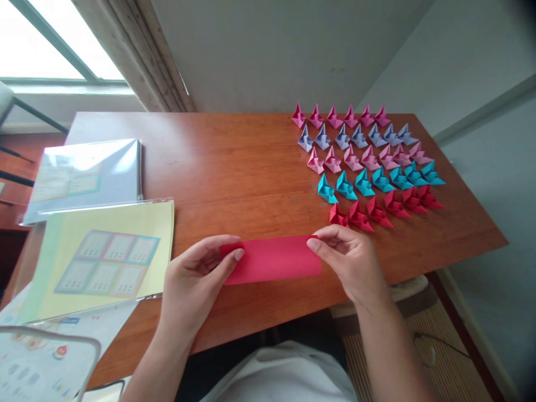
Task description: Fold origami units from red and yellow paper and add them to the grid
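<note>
A flat red rectangle of paper (pixel 276 259), wider than it is deep, is held up between my two hands near the front of the table. My left hand (pixel 196 268) pinches its left end between thumb and fingers. At the upper right corner, my right hand (pixel 349 254) pinches the paper the same way. Just beyond my right hand stands a row of red folded paper boats (pixel 377 213). Behind them are rows of turquoise paper boats (pixel 381 180), pink paper boats (pixel 370 158), lavender paper boats (pixel 359 137) and magenta paper boats (pixel 334 118).
The brown wooden table (pixel 226 162) meets a grey wall at the back. On the left lie a clear-wrapped stack of yellow paper (pixel 161 223) and a clear-wrapped bluish-grey pack (pixel 117 162). A patterned item with a grey rim (pixel 46 363) sits at the lower left.
</note>
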`<state>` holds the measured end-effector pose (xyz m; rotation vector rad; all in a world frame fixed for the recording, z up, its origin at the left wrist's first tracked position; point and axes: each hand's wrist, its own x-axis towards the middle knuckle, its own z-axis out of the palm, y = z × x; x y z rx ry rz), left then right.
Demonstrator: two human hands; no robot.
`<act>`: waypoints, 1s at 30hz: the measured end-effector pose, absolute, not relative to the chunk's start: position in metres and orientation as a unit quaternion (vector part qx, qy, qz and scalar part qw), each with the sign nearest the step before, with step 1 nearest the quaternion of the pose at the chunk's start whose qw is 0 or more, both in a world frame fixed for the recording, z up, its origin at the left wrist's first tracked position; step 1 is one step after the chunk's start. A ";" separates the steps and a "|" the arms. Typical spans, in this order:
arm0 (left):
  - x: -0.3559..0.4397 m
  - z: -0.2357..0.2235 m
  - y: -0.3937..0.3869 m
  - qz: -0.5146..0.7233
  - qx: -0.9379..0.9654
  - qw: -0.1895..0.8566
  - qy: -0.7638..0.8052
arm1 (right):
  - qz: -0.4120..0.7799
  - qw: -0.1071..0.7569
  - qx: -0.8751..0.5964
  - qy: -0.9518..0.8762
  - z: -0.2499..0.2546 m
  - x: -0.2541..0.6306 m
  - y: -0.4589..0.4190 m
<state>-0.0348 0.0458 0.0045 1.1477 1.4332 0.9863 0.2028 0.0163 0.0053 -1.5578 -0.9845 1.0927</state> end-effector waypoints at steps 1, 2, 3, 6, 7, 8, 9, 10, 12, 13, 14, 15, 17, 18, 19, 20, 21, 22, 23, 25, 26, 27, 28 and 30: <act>-0.035 0.005 0.046 0.408 0.476 0.504 0.594 | 0.448 0.478 -0.639 -0.403 0.005 0.203 0.016; -0.035 0.005 0.046 0.406 0.477 0.504 0.595 | 0.448 0.477 -0.639 -0.404 0.005 0.203 0.016; -0.035 0.005 0.045 0.405 0.477 0.503 0.596 | 0.447 0.476 -0.640 -0.405 0.005 0.203 0.016; -0.035 0.004 0.045 0.401 0.479 0.502 0.598 | 0.446 0.475 -0.639 -0.409 0.005 0.204 0.016; -0.035 0.004 0.045 0.402 0.479 0.501 0.598 | 0.446 0.476 -0.637 -0.411 0.005 0.204 0.016; -0.035 0.004 0.045 0.404 0.479 0.500 0.597 | 0.445 0.476 -0.636 -0.413 0.004 0.204 0.016; -0.035 0.004 0.045 0.406 0.479 0.500 0.597 | 0.445 0.477 -0.635 -0.414 0.004 0.204 0.016; -0.035 0.004 0.045 0.406 0.477 0.501 0.597 | 0.442 0.477 -0.636 -0.414 0.004 0.205 0.015; -0.034 0.006 0.045 0.404 0.472 0.505 0.598 | 0.434 0.477 -0.642 -0.414 0.003 0.205 0.015; -0.034 0.006 0.045 0.402 0.469 0.509 0.599 | 0.429 0.477 -0.645 -0.414 0.002 0.205 0.015; -0.034 0.007 0.045 0.401 0.466 0.513 0.599 | 0.425 0.477 -0.648 -0.414 0.002 0.206 0.014; -0.034 0.008 0.045 0.403 0.463 0.516 0.598 | 0.423 0.477 -0.651 -0.413 0.001 0.206 0.014; -0.034 0.008 0.045 0.405 0.462 0.518 0.595 | 0.421 0.476 -0.652 -0.412 0.001 0.206 0.014; -0.033 0.008 0.045 0.407 0.464 0.517 0.593 | 0.422 0.477 -0.652 -0.412 0.001 0.207 0.013; -0.033 0.008 0.044 0.408 0.467 0.515 0.592 | 0.423 0.478 -0.651 -0.411 0.001 0.207 0.013; -0.033 0.008 0.044 0.409 0.469 0.514 0.591 | 0.424 0.478 -0.650 -0.411 0.001 0.207 0.013; -0.033 0.008 0.044 0.409 0.470 0.513 0.590 | 0.425 0.479 -0.649 -0.411 0.001 0.206 0.013; -0.033 0.008 0.044 0.409 0.471 0.513 0.589 | 0.426 0.478 -0.649 -0.411 0.001 0.206 0.013; -0.033 0.008 0.044 0.409 0.472 0.514 0.588 | 0.426 0.477 -0.650 -0.411 0.001 0.206 0.013; -0.033 0.008 0.044 0.409 0.473 0.512 0.589 | 0.425 0.474 -0.652 -0.411 0.002 0.206 0.013; -0.033 0.008 0.044 0.410 0.474 0.509 0.590 | 0.425 0.473 -0.653 -0.411 0.002 0.206 0.013; -0.032 0.008 0.044 0.410 0.474 0.507 0.591 | 0.424 0.473 -0.654 -0.411 0.002 0.206 0.013; -0.032 0.008 0.044 0.410 0.474 0.506 0.593 | 0.424 0.472 -0.654 -0.411 0.002 0.206 0.013; -0.032 0.008 0.044 0.411 0.473 0.507 0.592 | 0.424 0.473 -0.654 -0.410 0.001 0.207 0.013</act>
